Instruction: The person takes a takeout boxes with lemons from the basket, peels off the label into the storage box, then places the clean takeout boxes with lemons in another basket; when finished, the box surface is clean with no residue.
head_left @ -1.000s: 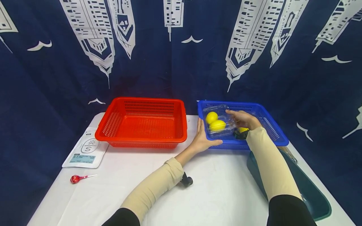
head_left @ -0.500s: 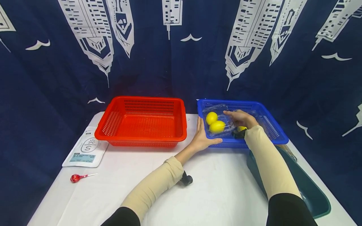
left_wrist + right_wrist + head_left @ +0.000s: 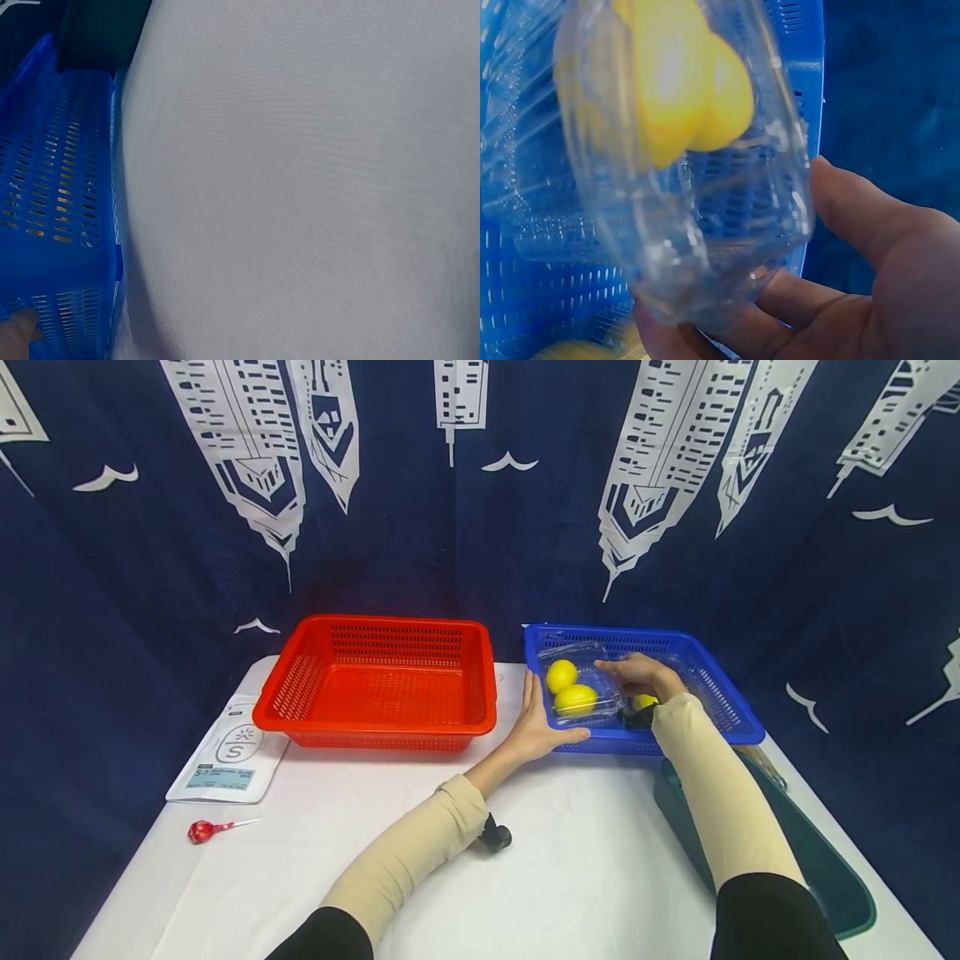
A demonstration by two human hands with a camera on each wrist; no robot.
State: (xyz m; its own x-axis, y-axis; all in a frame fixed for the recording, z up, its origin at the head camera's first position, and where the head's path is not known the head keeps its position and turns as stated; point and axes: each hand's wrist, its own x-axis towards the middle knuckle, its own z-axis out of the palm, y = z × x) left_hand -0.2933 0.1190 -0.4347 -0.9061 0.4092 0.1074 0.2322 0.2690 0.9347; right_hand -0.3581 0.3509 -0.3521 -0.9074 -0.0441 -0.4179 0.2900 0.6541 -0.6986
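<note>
In the head view, my left hand (image 3: 534,733) lies with straight fingers against the left side of the blue basket (image 3: 720,693), its thumb stretched along the front. Only part of the thumb (image 3: 19,334) appears in the left wrist view. Inside that basket my right hand (image 3: 641,675) grips the right edge of a clear plastic container (image 3: 727,225), thumb on one side and fingers on the other. Two lemons (image 3: 575,700) sit at the container's left. Another yellow item (image 3: 643,702) shows partly beneath my right wrist.
A red basket (image 3: 390,693) stands to the left. Beside it are a white pouch (image 3: 228,752) and a red lollipop (image 3: 201,832). A dark green bin (image 3: 817,852) is at the right, partly under my right sleeve. A black object (image 3: 497,837) lies by my left forearm.
The clear container and its lemons have sunk slightly within the blue basket, and the container looks flatter. My right hand still holds it. The left hand stays in place.
</note>
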